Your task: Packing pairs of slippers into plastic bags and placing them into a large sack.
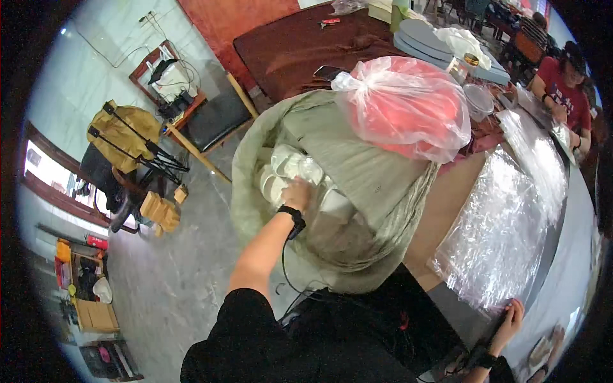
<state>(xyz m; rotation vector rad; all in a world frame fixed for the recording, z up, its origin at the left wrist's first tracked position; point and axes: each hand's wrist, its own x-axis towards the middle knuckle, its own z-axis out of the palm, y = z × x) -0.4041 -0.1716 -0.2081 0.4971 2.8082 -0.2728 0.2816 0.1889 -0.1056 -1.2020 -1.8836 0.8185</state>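
My left hand [297,195], with a black band on the wrist, reaches into the wide mouth of a large olive-green cloth sack [377,182]. White rounded pieces [287,161] lie inside, and the hand touches them. Its fingertips are partly hidden among the pieces, so I cannot tell whether one is gripped. Off to the right, my right hand [511,316] rests at the near edge of a stack of clear plastic bags [495,236], fingers slightly bent and apart. A tied clear bag of red-pink contents [408,108] sits on the sack's far side.
Brown cardboard [440,217] lies beneath the bags on the table. Lidded clear tubs [477,102] and grey-blue round pieces [424,41] stand farther back. A co-worker in a red shirt [567,89] sits at the far right. A wooden chair [220,127] stands left of the sack.
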